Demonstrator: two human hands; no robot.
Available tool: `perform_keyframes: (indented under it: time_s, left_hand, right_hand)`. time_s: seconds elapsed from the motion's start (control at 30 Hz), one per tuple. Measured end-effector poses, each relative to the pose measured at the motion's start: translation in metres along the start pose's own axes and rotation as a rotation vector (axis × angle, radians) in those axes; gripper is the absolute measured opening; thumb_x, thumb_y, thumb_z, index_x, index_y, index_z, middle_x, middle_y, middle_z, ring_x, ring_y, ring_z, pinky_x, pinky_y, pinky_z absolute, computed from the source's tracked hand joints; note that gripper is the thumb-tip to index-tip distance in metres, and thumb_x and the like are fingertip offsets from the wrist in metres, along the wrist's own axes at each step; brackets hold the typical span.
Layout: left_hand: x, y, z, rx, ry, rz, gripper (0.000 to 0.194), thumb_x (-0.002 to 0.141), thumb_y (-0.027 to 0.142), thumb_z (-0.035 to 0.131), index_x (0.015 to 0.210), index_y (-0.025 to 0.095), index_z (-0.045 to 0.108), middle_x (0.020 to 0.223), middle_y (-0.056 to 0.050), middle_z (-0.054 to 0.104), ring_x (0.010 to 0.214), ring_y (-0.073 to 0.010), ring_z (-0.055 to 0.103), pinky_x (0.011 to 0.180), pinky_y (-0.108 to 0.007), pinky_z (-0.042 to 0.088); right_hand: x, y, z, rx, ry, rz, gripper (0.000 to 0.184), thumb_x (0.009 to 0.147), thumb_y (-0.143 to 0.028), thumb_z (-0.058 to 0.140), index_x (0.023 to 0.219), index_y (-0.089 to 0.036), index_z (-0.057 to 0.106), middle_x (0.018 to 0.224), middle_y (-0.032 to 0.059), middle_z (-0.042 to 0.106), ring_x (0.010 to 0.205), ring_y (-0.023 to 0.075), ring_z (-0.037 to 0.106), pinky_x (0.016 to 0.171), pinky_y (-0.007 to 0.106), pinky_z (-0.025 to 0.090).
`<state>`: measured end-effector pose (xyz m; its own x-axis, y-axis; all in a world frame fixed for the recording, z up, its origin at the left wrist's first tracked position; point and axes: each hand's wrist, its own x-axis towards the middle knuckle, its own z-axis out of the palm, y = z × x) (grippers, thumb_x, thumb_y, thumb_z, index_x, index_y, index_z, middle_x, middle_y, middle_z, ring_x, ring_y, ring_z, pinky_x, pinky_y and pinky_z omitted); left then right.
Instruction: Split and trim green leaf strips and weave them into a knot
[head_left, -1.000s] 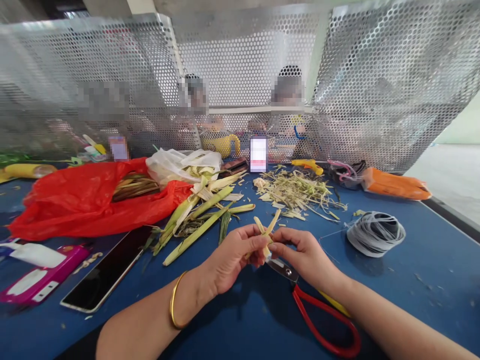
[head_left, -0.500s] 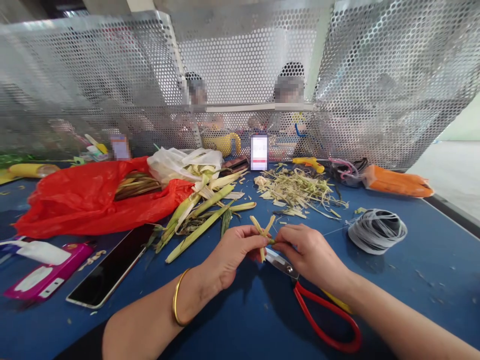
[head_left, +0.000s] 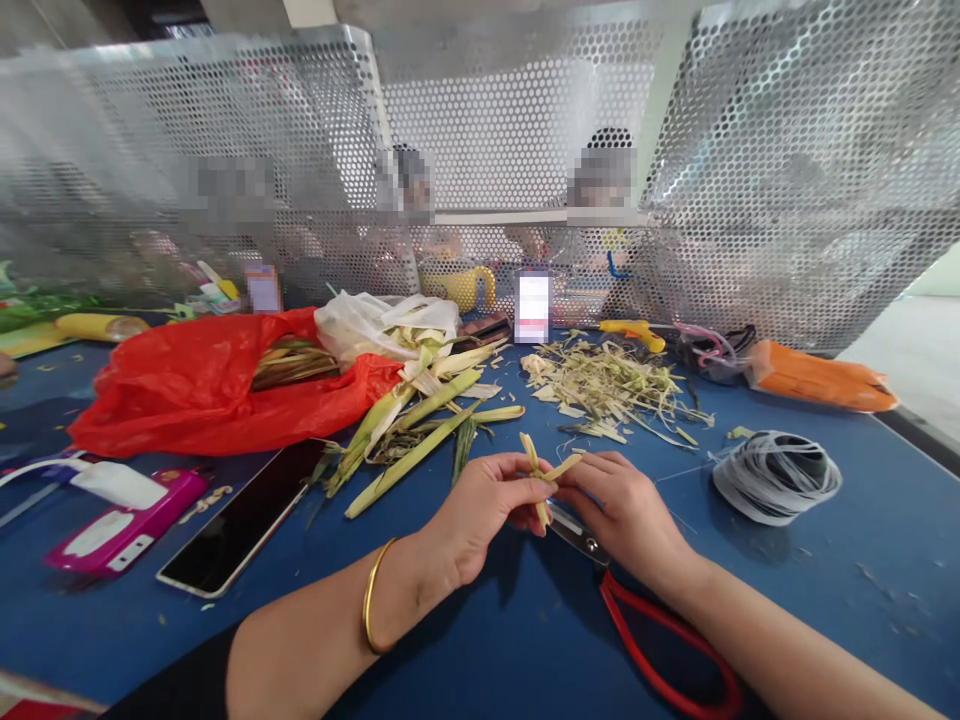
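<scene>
Between the finger and thumb of my left hand [head_left: 487, 515], which wears a gold bangle on its wrist, are pale yellow-green corn husk strips [head_left: 531, 455] crossed over one another. My right hand [head_left: 630, 510] is closed, its fingertips pinched at the right side of the same strips; the exact grip is partly hidden. Scissors with red handles [head_left: 637, 650] lie under my right hand, blades toward the strips. From a spool of white thread [head_left: 776, 478] on the right, a thin line runs toward my right hand.
Husk scraps [head_left: 611, 385] are heaped ahead, near an upright phone [head_left: 532, 305]. Longer husks [head_left: 412, 460] spread from a red plastic bag [head_left: 195, 390]. A dark phone [head_left: 240, 525] and a magenta power strip [head_left: 127, 525] lie left; an orange packet [head_left: 821, 375] is right. A perforated metal screen [head_left: 517, 120] stands behind.
One strip end now points farther right, across the front of my right fingers. Both hands stay close together. The whole view has shifted slightly, so things appear farther right.
</scene>
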<state>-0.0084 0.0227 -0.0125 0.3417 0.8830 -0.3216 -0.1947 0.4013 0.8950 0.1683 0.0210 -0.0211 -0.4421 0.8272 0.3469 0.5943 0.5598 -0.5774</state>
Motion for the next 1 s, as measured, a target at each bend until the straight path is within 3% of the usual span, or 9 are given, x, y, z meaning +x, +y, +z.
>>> perform_keyframes:
  time_s: [0.07, 0.13, 0.27, 0.37, 0.57, 0.67, 0.8, 1.0]
  left_hand:
    - [0.0, 0.003, -0.001, 0.081, 0.019, -0.001, 0.021, 0.064, 0.026, 0.075, 0.079, 0.014, 0.067, 0.054, -0.001, 0.063, 0.047, -0.01, 0.055, 0.052, -0.022, 0.04]
    - [0.001, 0.006, -0.003, 0.135, 0.018, -0.029, 0.024, 0.064, 0.03, 0.076, 0.079, 0.014, 0.067, 0.058, -0.001, 0.065, 0.048, -0.0102, 0.057, 0.052, -0.021, 0.039]
    - [0.002, 0.008, -0.006, 0.164, -0.086, -0.093, 0.036, 0.071, 0.049, 0.07, 0.081, 0.014, 0.067, 0.065, -0.005, 0.069, 0.052, -0.0118, 0.061, 0.051, -0.02, 0.038]
    - [0.002, 0.008, -0.007, 0.18, -0.093, -0.093, 0.041, 0.075, 0.054, 0.064, 0.08, 0.013, 0.067, 0.064, -0.006, 0.069, 0.053, -0.0121, 0.062, 0.051, -0.02, 0.039]
    - [0.003, 0.005, -0.005, 0.214, -0.053, -0.049, 0.029, 0.066, 0.039, 0.076, 0.075, 0.013, 0.069, 0.054, -0.002, 0.064, 0.048, -0.0119, 0.058, 0.052, -0.023, 0.046]
    - [0.001, 0.003, -0.003, 0.204, -0.053, -0.008, 0.026, 0.066, 0.037, 0.076, 0.073, 0.013, 0.069, 0.053, 0.0, 0.061, 0.049, -0.0131, 0.058, 0.054, -0.026, 0.05]
    - [-0.004, -0.001, 0.0, 0.286, -0.106, 0.054, 0.023, 0.069, 0.036, 0.072, 0.07, 0.013, 0.069, 0.057, -0.001, 0.064, 0.053, -0.0151, 0.061, 0.058, -0.028, 0.052]
    - [-0.008, -0.005, -0.001, 0.468, -0.186, 0.091, 0.022, 0.075, 0.034, 0.064, 0.073, 0.013, 0.07, 0.061, -0.003, 0.067, 0.058, -0.017, 0.064, 0.058, -0.025, 0.049]
  right_hand:
    - [0.001, -0.003, -0.001, 0.136, 0.02, 0.048, 0.013, 0.089, -0.03, 0.057, 0.096, -0.023, 0.067, 0.1, 0.0068, 0.069, 0.095, 0.0213, 0.061, 0.088, 0.035, 0.044]
    - [0.002, -0.005, -0.003, 0.313, 0.049, 0.15, 0.022, 0.084, -0.035, 0.062, 0.102, -0.023, 0.066, 0.106, 0.0068, 0.068, 0.1, 0.0226, 0.061, 0.088, 0.034, 0.045]
    - [0.003, -0.006, -0.003, 0.534, 0.096, 0.344, 0.021, 0.082, -0.039, 0.063, 0.087, -0.019, 0.067, 0.075, 0.0011, 0.067, 0.072, 0.0169, 0.061, 0.07, 0.029, 0.047]
    - [0.002, -0.004, 0.0, 0.544, 0.126, 0.368, 0.021, 0.08, -0.037, 0.062, 0.072, -0.019, 0.063, 0.063, -0.0013, 0.062, 0.063, 0.0144, 0.056, 0.063, 0.027, 0.044]
    - [0.0, -0.003, 0.003, 0.405, 0.17, 0.42, 0.024, 0.082, -0.036, 0.058, 0.064, -0.02, 0.058, 0.057, -0.0018, 0.059, 0.059, 0.0146, 0.053, 0.059, 0.027, 0.04]
    - [0.001, -0.005, -0.001, 0.37, 0.155, 0.392, 0.023, 0.084, -0.036, 0.057, 0.067, -0.02, 0.061, 0.063, -0.0001, 0.063, 0.064, 0.016, 0.057, 0.063, 0.028, 0.043]
    - [0.001, -0.013, -0.005, 0.293, 0.132, 0.258, 0.015, 0.082, -0.033, 0.061, 0.086, -0.021, 0.07, 0.087, 0.0033, 0.071, 0.084, 0.0196, 0.063, 0.075, 0.03, 0.047]
    - [-0.004, -0.019, 0.002, 0.183, 0.193, 0.136, 0.023, 0.088, -0.026, 0.056, 0.067, -0.02, 0.063, 0.066, 0.0, 0.065, 0.064, 0.0149, 0.06, 0.062, 0.026, 0.046]
